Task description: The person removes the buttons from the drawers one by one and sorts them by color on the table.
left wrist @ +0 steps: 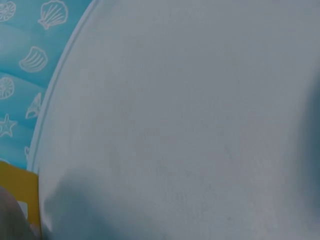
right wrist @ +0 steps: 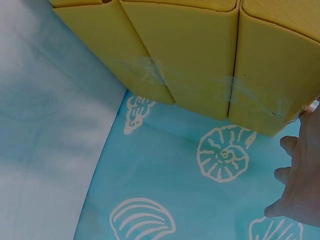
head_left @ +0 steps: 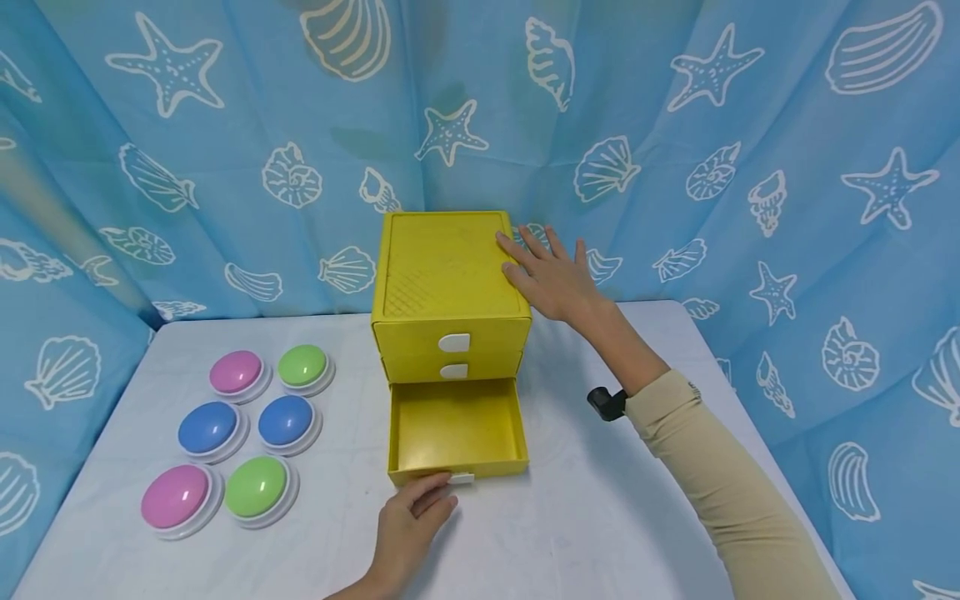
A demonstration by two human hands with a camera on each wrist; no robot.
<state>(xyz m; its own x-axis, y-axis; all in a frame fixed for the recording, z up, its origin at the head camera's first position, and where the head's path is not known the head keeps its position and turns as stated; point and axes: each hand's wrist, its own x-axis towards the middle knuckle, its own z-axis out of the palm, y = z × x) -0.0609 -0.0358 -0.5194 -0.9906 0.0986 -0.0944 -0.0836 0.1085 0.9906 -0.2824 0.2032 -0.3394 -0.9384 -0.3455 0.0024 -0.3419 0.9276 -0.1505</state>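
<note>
A yellow drawer cabinet [head_left: 450,267] stands at the back of the table, its bottom drawer [head_left: 457,425] pulled out, with nothing seen inside. At the drawer's front, my left hand [head_left: 405,529] holds the white handle [head_left: 462,478] with bent fingers, which hide part of it. Only a bit of that hand [left wrist: 12,220] shows in the left wrist view's corner. My right hand [head_left: 553,279], fingers spread, rests against the cabinet's top right edge. In the right wrist view, fingers of this hand [right wrist: 302,170] lie beside the cabinet's side wall [right wrist: 185,55], which has clear tape across it.
Left of the cabinet, several round push lights with white bases stand in two columns, among them a pink one [head_left: 176,497], a blue one [head_left: 287,421] and a green one [head_left: 302,365]. A blue shell-patterned curtain [head_left: 480,100] hangs behind the white table [head_left: 585,533].
</note>
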